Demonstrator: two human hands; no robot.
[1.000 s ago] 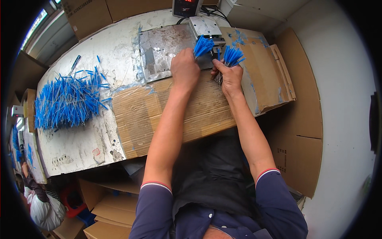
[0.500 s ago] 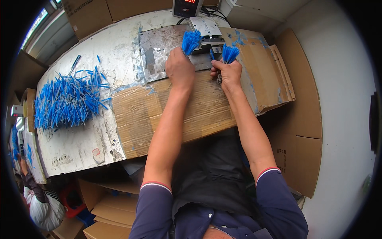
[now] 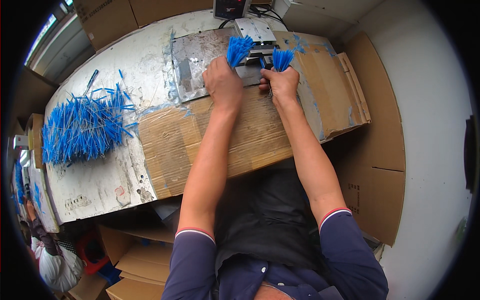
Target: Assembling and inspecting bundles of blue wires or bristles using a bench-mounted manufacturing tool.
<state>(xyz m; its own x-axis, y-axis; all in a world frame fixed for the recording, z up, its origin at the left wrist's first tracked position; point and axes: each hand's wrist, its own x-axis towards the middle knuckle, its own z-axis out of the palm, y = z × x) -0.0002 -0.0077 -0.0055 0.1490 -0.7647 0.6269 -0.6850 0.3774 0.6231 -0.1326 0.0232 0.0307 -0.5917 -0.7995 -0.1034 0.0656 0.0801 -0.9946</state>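
Observation:
My left hand (image 3: 222,82) is closed round a bundle of thin wires with blue-sleeved ends (image 3: 239,50), which fan out above the fingers. Beside it, my right hand (image 3: 285,84) grips a second blue-ended wire bundle (image 3: 283,59), its thumb and fingers pinched towards the left. A single blue-sleeved wire (image 3: 262,62) stands at the right fingertips, close to the front of a small metal bench machine (image 3: 255,31). Bare wire ends hang below the right hand. The left fingers are partly hidden behind the back of that hand.
A large heap of blue-ended wires (image 3: 85,127) lies on the white worktable (image 3: 120,175) at left, a dark pen-like stick (image 3: 92,80) behind it. Flattened cardboard (image 3: 170,150) covers the table's front edge. A control box (image 3: 231,9) stands behind the machine. Another person's arm (image 3: 31,212) shows far left.
My right hand has shifted slightly forward and left, bringing the single wire nearer the machine. Both hands keep their bundles. The whole view has tilted a little.

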